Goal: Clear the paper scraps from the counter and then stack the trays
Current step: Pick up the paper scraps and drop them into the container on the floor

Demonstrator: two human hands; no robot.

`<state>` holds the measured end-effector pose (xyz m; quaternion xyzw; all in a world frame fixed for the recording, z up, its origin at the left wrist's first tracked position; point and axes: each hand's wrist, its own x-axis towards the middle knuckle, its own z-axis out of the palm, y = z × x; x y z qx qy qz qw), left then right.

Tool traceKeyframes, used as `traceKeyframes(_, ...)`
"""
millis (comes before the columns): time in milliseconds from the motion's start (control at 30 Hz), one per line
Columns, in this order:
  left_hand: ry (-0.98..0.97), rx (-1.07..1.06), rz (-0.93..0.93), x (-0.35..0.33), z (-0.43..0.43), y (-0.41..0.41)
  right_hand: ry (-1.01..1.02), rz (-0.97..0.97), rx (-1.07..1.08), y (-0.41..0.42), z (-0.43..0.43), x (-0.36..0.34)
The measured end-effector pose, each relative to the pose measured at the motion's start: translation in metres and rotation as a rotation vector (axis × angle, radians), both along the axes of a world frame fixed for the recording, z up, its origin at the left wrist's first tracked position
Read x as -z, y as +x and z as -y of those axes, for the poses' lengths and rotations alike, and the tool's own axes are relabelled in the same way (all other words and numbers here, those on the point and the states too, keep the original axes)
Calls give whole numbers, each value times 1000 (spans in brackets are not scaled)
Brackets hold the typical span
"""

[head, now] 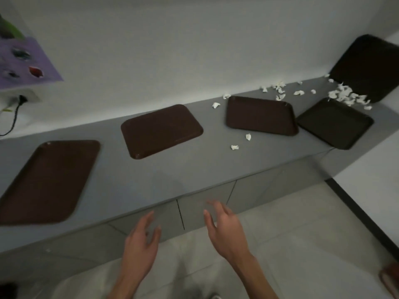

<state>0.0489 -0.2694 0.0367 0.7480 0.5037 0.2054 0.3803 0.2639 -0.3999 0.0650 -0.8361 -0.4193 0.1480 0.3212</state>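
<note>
**Empty hands, scraps at the far end**

Both hands hang in front of the grey counter (194, 169), below its edge: the left hand (140, 240) and right hand (224, 231) are open, fingers loosely spread, holding nothing. Five brown trays (160, 130) lie apart along the counter. White paper scraps (345, 96) are scattered around the three right-hand trays.

The bench (194, 167) is plain mid-grey, its front panels the same grey. Four trays are dark brown: at far left (46, 182), centre (160, 130), right of centre (260, 115) and upper right against the wall (367, 65); the tray at right (334, 124) looks nearly black. The paper scraps (345, 96) at upper right are white. The wall (172, 50) is off-white. A box (23, 61) at upper left is lilac with dark and red spots. The floor (291, 244) is pale grey tile.
</note>
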Motion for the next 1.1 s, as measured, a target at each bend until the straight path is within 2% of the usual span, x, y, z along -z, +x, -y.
traceKeyframes(133,-9,78,24,-5,10,82,-36,9,24,71,10,-1)
traceKeyframes(333,40,250,-38,-4,-10,184,-59,-36,103,161,12,11)
traceKeyframes(633,4,429,-90,8,-84,344,-110,-54,184,277,-37,26)
traceKeyframes(767,57,503,-121,14,-109,414,-116,-30,180,336,-67,18)
traceKeyframes(900,152,560,-165,28,-122,469,-105,-21,109,386,-99,20)
traceKeyframes(1100,104,537,-329,68,-121,509,-219,24,-104,442,-154,47)
